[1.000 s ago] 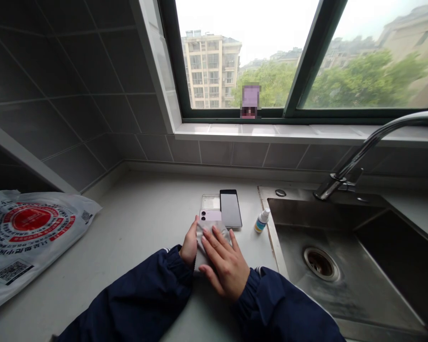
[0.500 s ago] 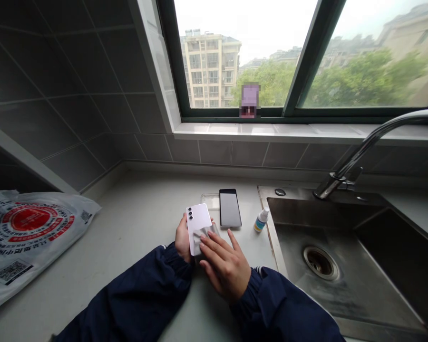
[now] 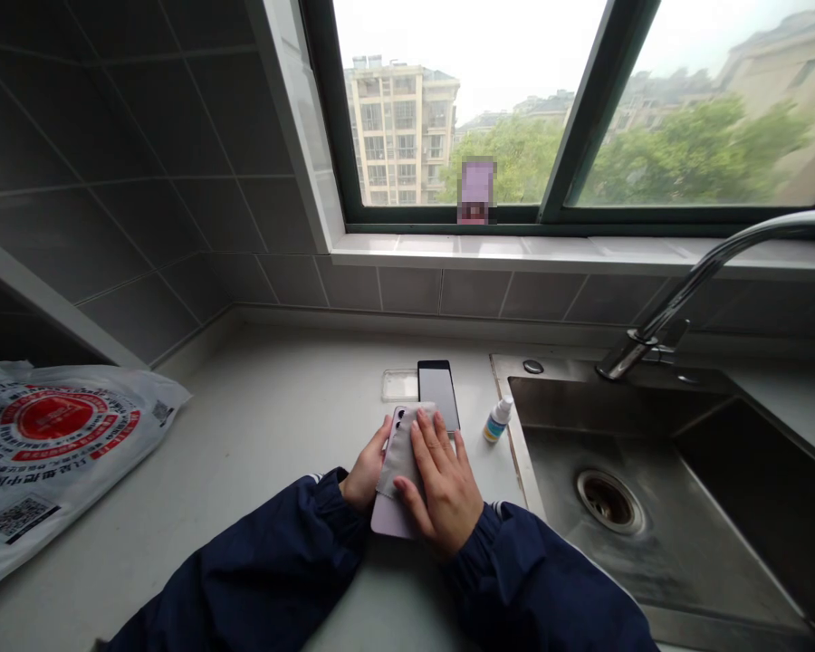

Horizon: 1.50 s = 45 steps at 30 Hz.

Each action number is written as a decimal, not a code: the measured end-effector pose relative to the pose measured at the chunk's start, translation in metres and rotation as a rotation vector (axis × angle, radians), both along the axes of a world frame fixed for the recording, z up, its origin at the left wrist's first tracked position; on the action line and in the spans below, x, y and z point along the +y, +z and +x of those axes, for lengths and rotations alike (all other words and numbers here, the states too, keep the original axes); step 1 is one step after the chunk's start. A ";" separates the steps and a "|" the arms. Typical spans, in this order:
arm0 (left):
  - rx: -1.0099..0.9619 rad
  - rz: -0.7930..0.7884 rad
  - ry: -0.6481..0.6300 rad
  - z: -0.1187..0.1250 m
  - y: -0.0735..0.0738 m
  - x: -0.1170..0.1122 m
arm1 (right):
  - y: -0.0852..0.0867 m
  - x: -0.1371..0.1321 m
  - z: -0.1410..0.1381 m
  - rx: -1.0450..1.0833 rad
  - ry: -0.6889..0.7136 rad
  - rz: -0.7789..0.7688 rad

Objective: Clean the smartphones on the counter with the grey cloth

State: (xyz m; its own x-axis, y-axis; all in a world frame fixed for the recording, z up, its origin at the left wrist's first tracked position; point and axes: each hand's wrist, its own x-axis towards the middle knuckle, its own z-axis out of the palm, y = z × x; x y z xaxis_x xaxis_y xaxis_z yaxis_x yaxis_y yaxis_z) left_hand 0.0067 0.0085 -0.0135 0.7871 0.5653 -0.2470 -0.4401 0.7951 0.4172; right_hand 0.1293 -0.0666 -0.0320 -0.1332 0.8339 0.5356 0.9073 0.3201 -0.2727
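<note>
A pale lilac phone (image 3: 388, 516) lies back-up near the counter's front, its camera end pointing away from me. My left hand (image 3: 365, 471) grips the phone's left edge, fingers curled round it. My right hand (image 3: 444, 480) lies flat with fingers together, pressing a grey cloth (image 3: 399, 453) onto the phone's back. Just beyond, a second phone (image 3: 437, 388) with a dark screen lies face-up, and a clear phone case (image 3: 400, 385) lies to its left. A small white spray bottle (image 3: 496, 420) stands to the right, beside the sink.
A steel sink (image 3: 652, 507) with a drain fills the right side, with a curved tap (image 3: 693, 281) above it. A white plastic bag with red print (image 3: 47, 444) lies at the left on the counter (image 3: 258, 435). Dark tiled walls and a window ledge stand behind.
The lilac phone has been laid flatter and turned. My right hand with the cloth slid forward up over its back, now covering most of it.
</note>
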 end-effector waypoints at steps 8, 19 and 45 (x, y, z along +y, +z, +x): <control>0.008 0.014 0.028 0.002 -0.003 -0.003 | 0.001 -0.001 0.001 -0.005 0.033 0.013; 0.186 -0.011 0.135 -0.002 -0.002 0.002 | 0.003 -0.005 -0.005 -0.076 0.174 -0.030; 0.302 -0.022 0.341 -0.004 0.015 0.009 | -0.001 -0.004 -0.005 0.046 0.193 0.140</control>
